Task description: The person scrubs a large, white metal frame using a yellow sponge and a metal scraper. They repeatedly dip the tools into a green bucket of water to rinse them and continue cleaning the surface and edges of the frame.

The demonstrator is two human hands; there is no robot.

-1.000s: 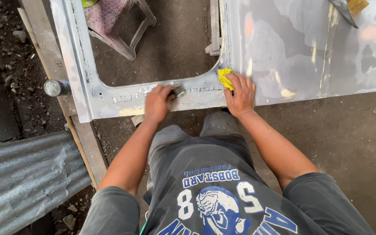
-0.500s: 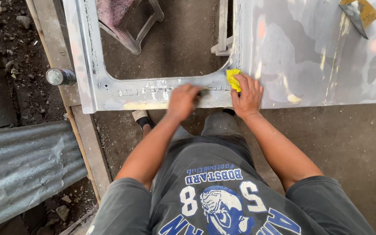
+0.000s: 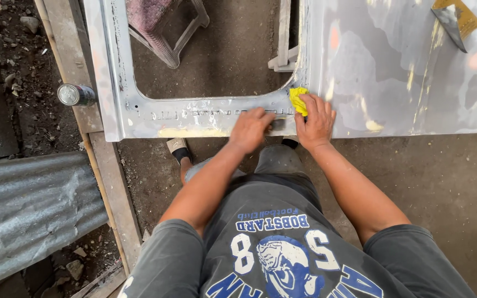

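A grey primed car door panel (image 3: 393, 77) lies flat in front of me, with a window opening on its left. My left hand (image 3: 251, 129) rests on the lower frame strip (image 3: 194, 117), curled over a small grey pad that is mostly hidden. Right beside it, my right hand (image 3: 316, 118) presses a yellow cloth (image 3: 297, 99) against the panel at the corner of the opening. The two hands nearly touch. Pale yellowish filler patches show along the strip's near edge and across the panel.
A metal can (image 3: 75, 95) lies on a wooden plank (image 3: 109, 176) to the left. Corrugated metal sheet (image 3: 28, 204) sits lower left. A stool with a pink seat (image 3: 158, 25) shows through the opening. A scraper and yellow sheet (image 3: 452, 19) lie on the panel, top right.
My left hand has slid to the right along the frame strip, closing in on my right hand. The right hand has stayed on the yellow cloth.
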